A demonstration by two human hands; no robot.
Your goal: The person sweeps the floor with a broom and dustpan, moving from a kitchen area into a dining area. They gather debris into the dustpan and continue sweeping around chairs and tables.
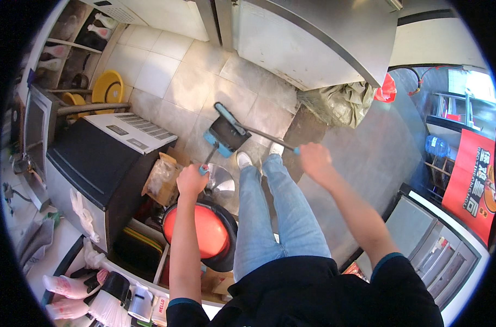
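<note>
My left hand (192, 180) is closed on the handle of a dustpan (230, 135), black inside with a light blue rim, which lies on the tiled floor ahead of my shoes. In my right hand (316, 160) is the dark handle of a broom (230, 118); its light blue head is over the dustpan's open side. Whether the bristles touch the pan or the floor cannot be told. The tiled floor (190, 81) has greyish smudges. My white shoes stand just behind the dustpan.
Left of me are a black-and-white appliance (84, 163), an open cardboard box (162, 180) and a red round tub (199, 231). Yellow basins (107, 90) stand further back. Ahead is a steel-topped cabinet (289, 49) with a crumpled plastic sheet (346, 104) beside it. A glass-topped unit (432, 245) is at right.
</note>
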